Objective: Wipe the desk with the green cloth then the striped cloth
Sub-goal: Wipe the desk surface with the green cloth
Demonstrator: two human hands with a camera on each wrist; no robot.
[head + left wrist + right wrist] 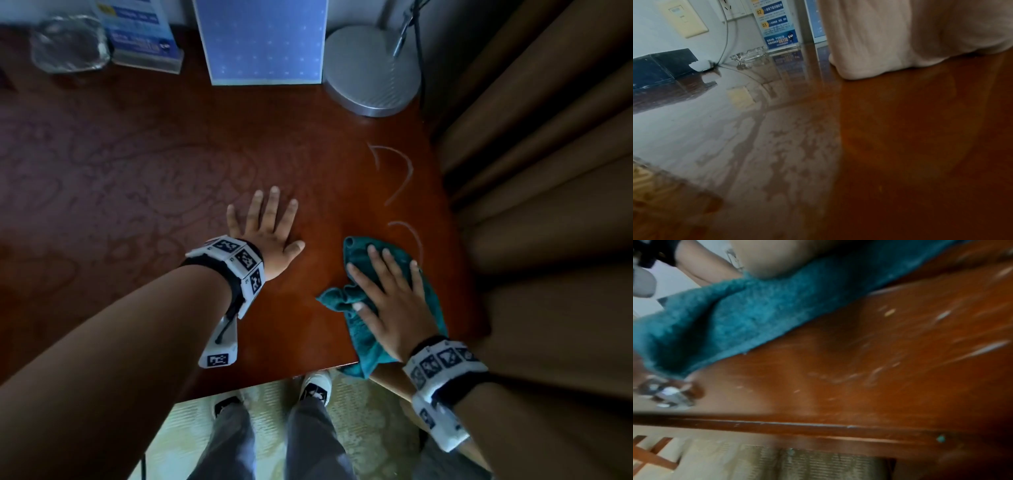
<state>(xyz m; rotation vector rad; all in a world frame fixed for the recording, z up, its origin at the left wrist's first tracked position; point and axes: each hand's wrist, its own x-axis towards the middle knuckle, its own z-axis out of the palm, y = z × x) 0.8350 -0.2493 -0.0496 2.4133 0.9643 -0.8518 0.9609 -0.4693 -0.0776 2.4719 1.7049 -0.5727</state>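
The green cloth lies crumpled at the desk's front right corner, one end hanging over the front edge. My right hand lies flat on it with fingers spread, pressing it onto the red-brown desk. In the right wrist view the cloth sits under my palm on the streaked desk top. My left hand rests flat and empty on the desk, left of the cloth, fingers straight. Pale curved streaks mark the wood beyond the cloth. No striped cloth is in view.
Along the back edge stand a glass ashtray, a blue sign stand, a blue board and a round grey lamp base. A brown curtain hangs close on the right. A black box sits at the far left.
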